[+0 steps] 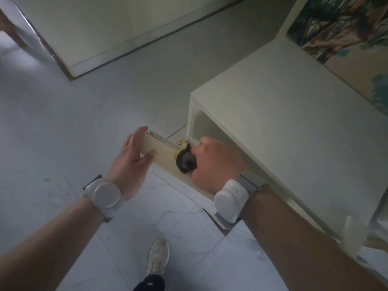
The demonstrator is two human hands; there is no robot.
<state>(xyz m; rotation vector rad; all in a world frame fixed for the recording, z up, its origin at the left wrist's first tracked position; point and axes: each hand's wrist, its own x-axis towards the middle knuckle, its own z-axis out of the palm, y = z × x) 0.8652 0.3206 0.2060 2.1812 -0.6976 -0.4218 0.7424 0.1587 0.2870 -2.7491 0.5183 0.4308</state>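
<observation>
Four straight fingers [135, 138] of the left hand [130, 153] lie flat against the free end of the cabinet door [162, 151], and the thumb rests across its cream face. Nothing is curled, so this hand steadies the panel and does not grip it. To the right in the frame, the right hand [214, 160] is closed tight round a black-and-yellow tool [185, 161]. It is most likely a screwdriver handle, though its tip is hidden behind the handle and the fist. The tool sits against the door close beside the brass hinge [180, 143], which joins the door to the front corner of the white cabinet [294, 127].

The door's long axis runs from the middle of the frame down toward the lower right, where it passes under the right wrist. The hinge lies just above and left of the right hand's knuckles, while the left hand holds the door's other end, well apart from the hinge. The right hand is therefore the nearer one. By my judgement, any turn of the tool will need the left hand to brace the panel along that axis.

Each wrist wears a white wristband [105, 195]. A pale shoe [158, 257] stands on the tiled floor [63, 133] at bottom centre, and a painting [346, 30] fills the upper right.
</observation>
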